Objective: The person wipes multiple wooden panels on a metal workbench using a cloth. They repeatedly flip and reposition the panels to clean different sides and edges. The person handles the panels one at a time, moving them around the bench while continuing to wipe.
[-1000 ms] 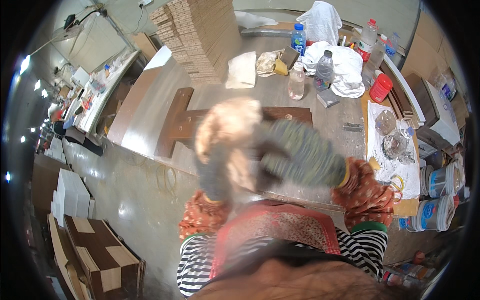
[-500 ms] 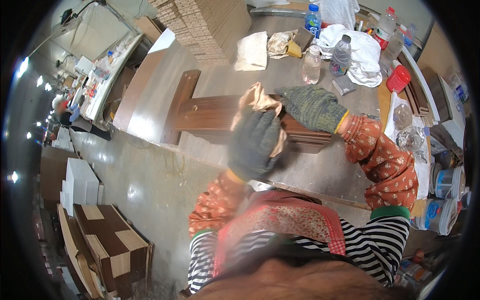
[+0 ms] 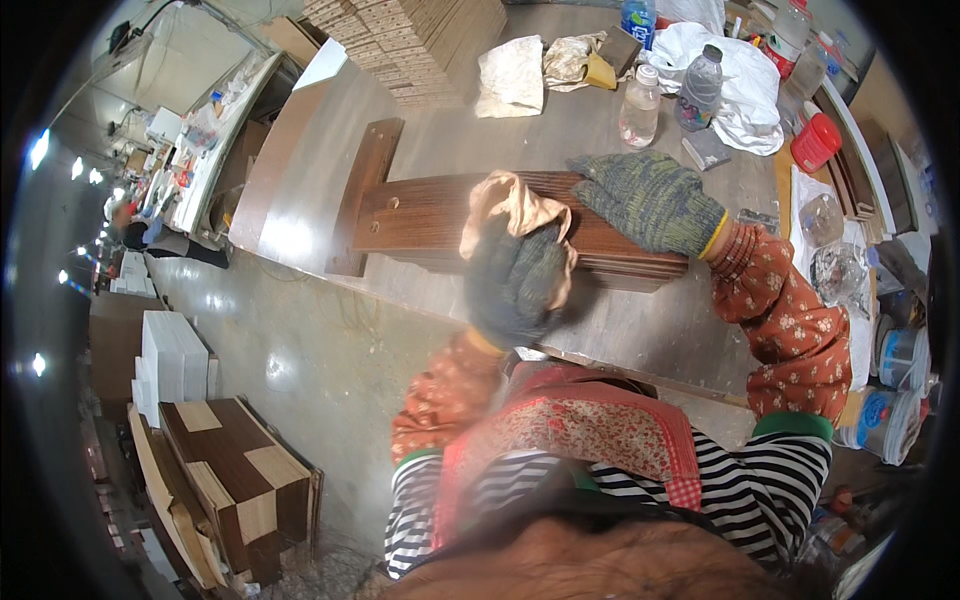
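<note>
The desk (image 3: 680,330) is carrying a stack of brown boards (image 3: 430,210) near its front edge. The right hand (image 3: 650,203) is lying on the stack, grip flattened, holding nothing. The left hand (image 3: 515,280) is clenching a beige cloth (image 3: 505,195) in its grip over the boards.

The left glove (image 3: 515,278) is dark grey and the right glove (image 3: 652,202) mottled grey-green with a yellow cuff edge, against a pale peach cloth (image 3: 498,192) and reddish-brown boards (image 3: 430,212) with darker streaked grain. Sleeve covers (image 3: 800,335) read rust-orange with small cream flowers, green bands (image 3: 793,425) below; the shirt (image 3: 750,480) is black-and-white striped, the apron (image 3: 590,428) red with a speckled floral panel. The tabletop (image 3: 690,330) shows grey-brown, the jar (image 3: 815,145) red, the bunched rag (image 3: 752,100) white.
</note>
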Demonstrator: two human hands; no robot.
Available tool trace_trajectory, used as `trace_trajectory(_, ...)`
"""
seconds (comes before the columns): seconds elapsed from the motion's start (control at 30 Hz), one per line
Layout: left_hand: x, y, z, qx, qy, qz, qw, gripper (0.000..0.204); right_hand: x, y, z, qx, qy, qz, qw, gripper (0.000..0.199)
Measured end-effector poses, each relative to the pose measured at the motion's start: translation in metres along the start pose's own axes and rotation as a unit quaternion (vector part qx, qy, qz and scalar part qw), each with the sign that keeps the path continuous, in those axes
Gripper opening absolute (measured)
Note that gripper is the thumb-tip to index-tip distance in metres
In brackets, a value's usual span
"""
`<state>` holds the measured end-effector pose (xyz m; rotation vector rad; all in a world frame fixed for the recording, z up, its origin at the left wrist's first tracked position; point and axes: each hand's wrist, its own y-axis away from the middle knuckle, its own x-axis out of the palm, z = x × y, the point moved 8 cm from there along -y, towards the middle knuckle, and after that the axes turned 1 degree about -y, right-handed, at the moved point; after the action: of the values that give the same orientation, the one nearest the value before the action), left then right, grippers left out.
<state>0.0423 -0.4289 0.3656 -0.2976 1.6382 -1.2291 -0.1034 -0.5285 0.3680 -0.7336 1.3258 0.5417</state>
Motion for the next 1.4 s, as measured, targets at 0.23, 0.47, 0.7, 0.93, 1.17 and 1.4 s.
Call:
trace_trajectory(0.23, -0.053, 0.054, 0.128, -0.112, -0.043, 0.056, 0.991, 0.052, 0.004, 0.005, 0.000, -0.051, 0.084, -0.004, 0.995, 0.039)
trace_trajectory(0.47, -0.056, 0.025, 0.101, -0.094, -0.030, -0.079, 0.992, 0.056, 0.003, 0.000, -0.005, 0.036, 0.006, 0.053, 0.998, 0.042)
trace_trajectory(0.7, 0.030, 0.006, -0.060, 0.060, -0.011, 0.044, 0.997, 0.064, -0.009, 0.008, -0.001, -0.052, -0.085, -0.122, 0.988, 0.045)
trace_trajectory(0.93, -0.033, 0.036, 0.071, -0.072, -0.128, 0.012, 0.989, 0.054, 0.008, 0.008, -0.001, -0.033, 0.056, -0.017, 0.998, 0.044)
trace_trajectory(1.17, -0.071, 0.057, 0.157, -0.112, -0.192, 0.022, 0.975, 0.054, -0.005, 0.005, 0.006, -0.041, 0.087, -0.040, 0.995, 0.043)
trace_trajectory(1.4, -0.083, 0.062, 0.190, -0.160, -0.282, 0.090, 0.942, 0.035, -0.009, 0.007, 0.012, -0.083, 0.138, -0.086, 0.983, 0.041)
